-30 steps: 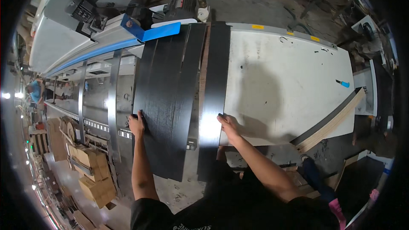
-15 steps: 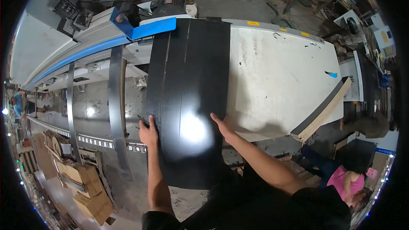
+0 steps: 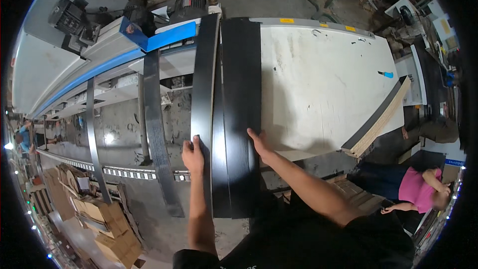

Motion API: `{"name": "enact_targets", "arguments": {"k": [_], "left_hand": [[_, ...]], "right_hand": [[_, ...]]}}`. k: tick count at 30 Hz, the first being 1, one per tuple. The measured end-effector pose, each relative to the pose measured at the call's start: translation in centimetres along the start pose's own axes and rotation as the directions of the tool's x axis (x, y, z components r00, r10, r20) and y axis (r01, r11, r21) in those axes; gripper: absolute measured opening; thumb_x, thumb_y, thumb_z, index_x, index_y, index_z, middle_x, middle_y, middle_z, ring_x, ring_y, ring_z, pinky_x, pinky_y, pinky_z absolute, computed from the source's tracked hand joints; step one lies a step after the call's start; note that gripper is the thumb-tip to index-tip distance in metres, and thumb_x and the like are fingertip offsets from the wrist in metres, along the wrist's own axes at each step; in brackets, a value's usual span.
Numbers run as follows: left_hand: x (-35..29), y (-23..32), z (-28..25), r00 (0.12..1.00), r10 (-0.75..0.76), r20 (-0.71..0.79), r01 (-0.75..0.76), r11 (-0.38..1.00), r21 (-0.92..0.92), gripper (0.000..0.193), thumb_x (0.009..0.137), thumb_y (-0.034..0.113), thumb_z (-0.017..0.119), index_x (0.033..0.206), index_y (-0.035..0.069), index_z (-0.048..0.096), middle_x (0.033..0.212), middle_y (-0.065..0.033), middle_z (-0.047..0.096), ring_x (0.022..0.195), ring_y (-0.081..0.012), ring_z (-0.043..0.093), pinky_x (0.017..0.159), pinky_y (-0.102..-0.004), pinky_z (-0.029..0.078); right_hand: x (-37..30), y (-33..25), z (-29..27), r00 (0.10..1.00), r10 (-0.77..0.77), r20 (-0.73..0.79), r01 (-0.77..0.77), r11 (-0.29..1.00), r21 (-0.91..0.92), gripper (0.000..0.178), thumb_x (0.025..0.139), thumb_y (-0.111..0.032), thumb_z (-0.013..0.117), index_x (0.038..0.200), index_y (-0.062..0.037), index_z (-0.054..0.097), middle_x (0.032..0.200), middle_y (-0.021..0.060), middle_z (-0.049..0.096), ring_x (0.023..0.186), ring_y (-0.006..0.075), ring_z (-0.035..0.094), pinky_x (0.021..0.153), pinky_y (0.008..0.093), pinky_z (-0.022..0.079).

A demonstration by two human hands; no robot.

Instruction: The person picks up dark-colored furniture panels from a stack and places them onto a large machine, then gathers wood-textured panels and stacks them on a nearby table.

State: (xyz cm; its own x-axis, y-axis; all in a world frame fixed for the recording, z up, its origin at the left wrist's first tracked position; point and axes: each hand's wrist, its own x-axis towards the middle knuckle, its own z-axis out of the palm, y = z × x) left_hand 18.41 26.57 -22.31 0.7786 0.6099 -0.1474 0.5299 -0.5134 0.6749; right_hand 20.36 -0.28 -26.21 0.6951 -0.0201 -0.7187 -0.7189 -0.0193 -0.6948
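Note:
My left hand [image 3: 193,157] is closed on the left edge of a long black strip [image 3: 203,94], its thumb pointing up along the face. That strip is tilted, with a thin pale edge showing on its right side. Just right of it lie further black boards [image 3: 241,79], with a narrow gap at the far end. Against their right edge rests my right hand [image 3: 260,144], thumb on top and the other fingers hidden below. The boards' near end reaches toward my body, overhanging the white table [image 3: 323,84].
At left stands a machine with a blue guard [image 3: 172,36] and motor [image 3: 190,2]; dark strips [image 3: 158,134] lie across its frame. A blue-handled cutter [image 3: 385,74] and edge-stacked boards [image 3: 378,119] rest on the table. Cartons [image 3: 117,239] stand lower left; a person in pink [image 3: 420,188] is at right.
The left black strip has tilted and parted from the boards beside it. My left hand has moved right with it, closer to my right hand. The person in pink has shifted posture.

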Motion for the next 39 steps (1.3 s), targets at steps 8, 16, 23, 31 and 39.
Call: {"name": "enact_targets", "arguments": {"k": [8,16,23,31,39], "left_hand": [[-1.1,2.5,1.7,0.973,-0.112,0.201,0.062,0.969,0.237,0.083,0.096,0.074,0.051,0.130,0.001,0.068,0.120,-0.0282,0.071,0.119,-0.0479,0.065,0.103,-0.0510,0.049],[-2.6,3.8,1.1,0.985,-0.098,0.139,0.082,0.990,0.119,0.080,0.099,0.070,0.052,0.114,-0.006,0.073,0.103,-0.0295,0.074,0.104,-0.0482,0.069,0.093,-0.0506,0.051],[-4.9,7.7,3.9,0.989,-0.019,0.149,0.000,0.992,0.123,0.062,0.104,0.053,0.056,0.114,-0.006,0.071,0.105,-0.0286,0.070,0.104,-0.0474,0.068,0.092,-0.0508,0.051],[-8.5,8.8,8.1,0.967,0.121,0.226,-0.138,0.989,0.060,0.054,0.099,0.044,0.064,0.132,0.002,0.066,0.089,-0.0302,0.071,0.083,-0.0517,0.069,0.077,-0.0571,0.054],[-3.6,5.1,3.9,0.941,0.335,0.052,-0.337,0.911,0.239,0.076,0.097,0.048,0.069,0.147,-0.007,0.051,0.149,-0.0341,0.052,0.143,-0.0506,0.045,0.124,-0.0542,0.029]], "right_hand": [[-1.0,-1.5,-0.1,0.995,0.058,0.078,-0.050,0.994,-0.097,0.124,0.086,-0.078,0.066,0.159,0.0103,0.018,0.166,0.0298,0.026,0.155,0.0393,0.027,0.124,0.0487,0.028],[-1.3,-1.2,-0.3,0.996,-0.040,0.075,0.050,0.990,-0.129,0.093,0.095,-0.068,0.064,0.146,0.0057,0.040,0.147,0.0285,0.050,0.140,0.0370,0.047,0.116,0.0468,0.037],[1.3,1.7,0.0,0.991,-0.077,-0.111,0.082,0.996,0.038,0.097,0.091,-0.081,0.058,0.135,0.0051,0.048,0.132,0.0264,0.056,0.127,0.0392,0.055,0.106,0.0497,0.044],[-1.7,-1.9,0.3,1.000,-0.010,0.004,0.010,1.000,0.001,0.109,0.081,-0.075,0.075,0.144,0.0081,0.041,0.136,0.0265,0.052,0.134,0.0354,0.048,0.111,0.0461,0.041],[0.0,-1.1,-0.8,0.992,-0.007,0.127,-0.021,0.975,0.223,0.067,0.090,-0.046,0.081,0.128,0.0050,0.061,0.117,0.0123,0.068,0.109,0.0225,0.064,0.096,0.0372,0.053]]}}
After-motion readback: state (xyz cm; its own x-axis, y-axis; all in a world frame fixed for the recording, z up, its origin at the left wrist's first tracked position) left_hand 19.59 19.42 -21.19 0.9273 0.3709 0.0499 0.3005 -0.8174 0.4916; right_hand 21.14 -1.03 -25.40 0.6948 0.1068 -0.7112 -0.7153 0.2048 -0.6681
